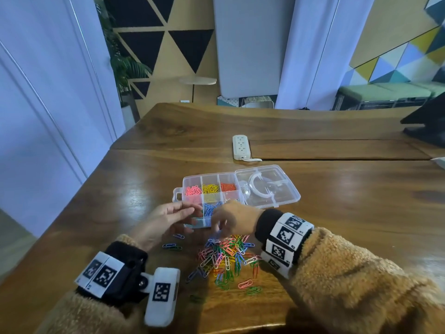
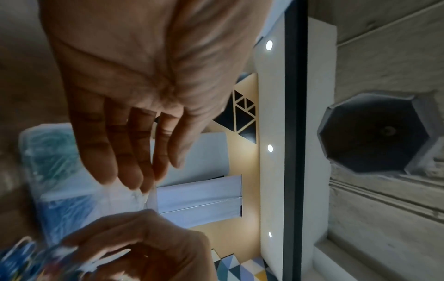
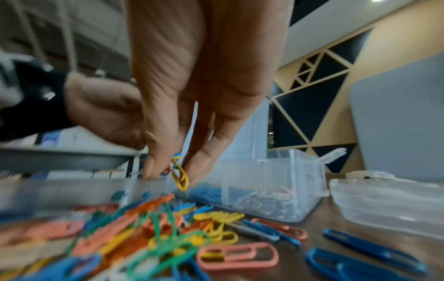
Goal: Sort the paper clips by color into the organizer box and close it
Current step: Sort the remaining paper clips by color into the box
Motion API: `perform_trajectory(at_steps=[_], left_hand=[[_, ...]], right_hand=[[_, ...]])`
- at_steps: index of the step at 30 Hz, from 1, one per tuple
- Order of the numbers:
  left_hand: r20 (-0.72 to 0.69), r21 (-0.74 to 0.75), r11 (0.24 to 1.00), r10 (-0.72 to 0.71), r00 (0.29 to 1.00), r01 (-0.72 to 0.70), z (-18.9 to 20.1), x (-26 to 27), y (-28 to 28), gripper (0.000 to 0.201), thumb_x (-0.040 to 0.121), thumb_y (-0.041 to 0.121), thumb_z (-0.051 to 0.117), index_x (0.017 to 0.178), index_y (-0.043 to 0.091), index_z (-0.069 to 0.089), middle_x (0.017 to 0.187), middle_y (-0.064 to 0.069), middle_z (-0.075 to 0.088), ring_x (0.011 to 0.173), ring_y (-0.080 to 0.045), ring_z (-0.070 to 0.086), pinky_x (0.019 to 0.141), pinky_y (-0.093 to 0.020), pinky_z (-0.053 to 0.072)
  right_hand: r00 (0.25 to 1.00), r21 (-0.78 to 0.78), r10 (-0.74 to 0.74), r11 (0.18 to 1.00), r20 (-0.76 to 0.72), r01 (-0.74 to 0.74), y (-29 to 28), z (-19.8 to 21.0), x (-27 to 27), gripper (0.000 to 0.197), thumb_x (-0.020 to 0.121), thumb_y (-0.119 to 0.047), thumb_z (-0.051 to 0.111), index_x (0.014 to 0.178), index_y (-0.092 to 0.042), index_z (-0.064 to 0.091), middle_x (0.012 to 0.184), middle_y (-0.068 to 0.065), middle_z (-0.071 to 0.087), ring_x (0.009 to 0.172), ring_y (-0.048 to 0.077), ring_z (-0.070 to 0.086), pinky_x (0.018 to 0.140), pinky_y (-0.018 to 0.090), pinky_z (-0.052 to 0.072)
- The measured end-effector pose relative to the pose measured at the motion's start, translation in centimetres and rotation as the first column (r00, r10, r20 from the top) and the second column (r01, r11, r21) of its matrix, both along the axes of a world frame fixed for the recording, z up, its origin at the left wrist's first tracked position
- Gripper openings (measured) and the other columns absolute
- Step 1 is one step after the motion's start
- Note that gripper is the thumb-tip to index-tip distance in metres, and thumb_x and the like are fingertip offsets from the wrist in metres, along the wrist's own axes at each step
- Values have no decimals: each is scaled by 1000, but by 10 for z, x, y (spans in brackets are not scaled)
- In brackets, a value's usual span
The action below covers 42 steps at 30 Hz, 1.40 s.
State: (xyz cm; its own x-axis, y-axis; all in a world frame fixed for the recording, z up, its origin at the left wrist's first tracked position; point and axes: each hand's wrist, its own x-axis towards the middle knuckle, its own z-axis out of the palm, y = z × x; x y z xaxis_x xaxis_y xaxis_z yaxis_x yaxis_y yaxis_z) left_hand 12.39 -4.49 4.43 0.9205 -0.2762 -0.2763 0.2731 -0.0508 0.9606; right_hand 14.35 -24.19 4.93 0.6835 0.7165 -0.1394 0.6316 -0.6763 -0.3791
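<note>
Right hand pinching clips over the pile beside the open organizer box.

The organizer box (image 1: 209, 196) sits open on the wooden table (image 1: 337, 213), its clear lid (image 1: 268, 186) laid flat to the right; pink, yellow, orange, blue and white clips fill separate compartments. The loose pile of paper clips (image 1: 228, 256) lies just in front of the box. The right hand (image 1: 231, 219) hangs over the pile's far edge, and only the right wrist view shows its fingertips (image 3: 153, 167) pinching a yellow clip (image 3: 180, 177) with a few other clips. The left hand (image 1: 166, 219) hovers at the box's near-left corner, fingers straight and close together, holding nothing. A white power strip (image 1: 241, 147) lies farther back. Beyond are white panels, a triangle-patterned wall and a potted plant (image 1: 125, 68); the left wrist view alone shows ceiling spotlights (image 2: 269, 45).
</note>
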Motion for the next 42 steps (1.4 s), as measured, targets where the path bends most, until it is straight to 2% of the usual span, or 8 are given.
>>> perform_trajectory(at_steps=[6, 10, 12, 15, 19, 24, 38, 42], left_hand=[[-147, -302, 946, 75, 986, -117, -9, -14, -9, 36, 78, 18, 54, 108, -2, 61, 104, -16, 70, 91, -21, 68, 68, -27, 59], [-268, -382, 904, 92, 959, -193, -14, -17, -38, 51, 84, 36, 47, 115, -4, 54, 114, -24, 65, 102, -30, 65, 77, -32, 58], [-414, -523, 811, 29, 910, -264, -16, -19, -50, 59, 93, 43, 38, 122, -7, 50, 123, -30, 58, 107, -37, 63, 84, -41, 57], [-485, -695, 637, -73, 871, -333, -14, -22, -61, 40, 98, 26, 44, 111, -7, 63, 120, -33, 58, 98, -45, 65, 70, -51, 59], [-458, -783, 498, -56, 887, -373, -13, -21, -64, 50, 100, 18, 32, 79, -9, 69, 81, -25, 65, 62, -32, 67, 45, -36, 54], [-449, -754, 538, -5, 893, -376, -11, -23, -60, 45, 100, 21, 34, 90, -9, 67, 94, -25, 61, 74, -31, 63, 61, -36, 56], [-384, -776, 561, -58, 921, -288, 12, -27, -58, 43, 91, 27, 42, 98, -12, 58, 90, -22, 55, 84, -30, 54, 84, -41, 50], [-410, -766, 567, -68, 910, -303, 12, -28, -59, 46, 94, 28, 41, 103, -14, 58, 94, -25, 57, 84, -31, 59, 75, -41, 56]], right_hand=[[970, 239, -165, 949, -181, 206, -27, 19, 5, 18, 76, -15, 74, 92, -8, 71, 74, -16, 61, 63, -8, 55, 63, 4, 40], [927, 419, -163, 856, -337, 302, -30, 38, 4, 13, 78, -5, 70, 91, -5, 69, 87, 13, 71, 70, 6, 63, 84, 27, 51], [945, 451, -130, 854, -300, 261, -25, 46, -2, 13, 81, -3, 66, 94, -3, 69, 87, 7, 71, 71, 2, 63, 85, 26, 52], [981, 438, -98, 884, -169, 164, -14, 46, -19, 15, 82, -6, 66, 96, -6, 70, 87, -6, 69, 75, -4, 61, 79, 16, 50], [984, 441, -168, 880, -62, 178, -7, 30, -33, 23, 82, -1, 62, 102, -10, 67, 103, 1, 69, 81, -10, 57, 81, 6, 44], [945, 503, -326, 812, -33, 297, -2, 18, -42, 30, 84, 3, 56, 106, -16, 64, 107, 0, 66, 93, 10, 64, 86, 20, 51], [901, 688, -429, 674, 65, 271, 1, 17, -42, 15, 82, 7, 58, 83, -5, 68, 95, -12, 57, 79, -7, 57, 73, 7, 47], [889, 707, -454, 649, 63, 282, -2, 16, -42, 11, 83, 3, 60, 80, -6, 67, 93, -10, 60, 80, 0, 61, 71, 10, 49]])
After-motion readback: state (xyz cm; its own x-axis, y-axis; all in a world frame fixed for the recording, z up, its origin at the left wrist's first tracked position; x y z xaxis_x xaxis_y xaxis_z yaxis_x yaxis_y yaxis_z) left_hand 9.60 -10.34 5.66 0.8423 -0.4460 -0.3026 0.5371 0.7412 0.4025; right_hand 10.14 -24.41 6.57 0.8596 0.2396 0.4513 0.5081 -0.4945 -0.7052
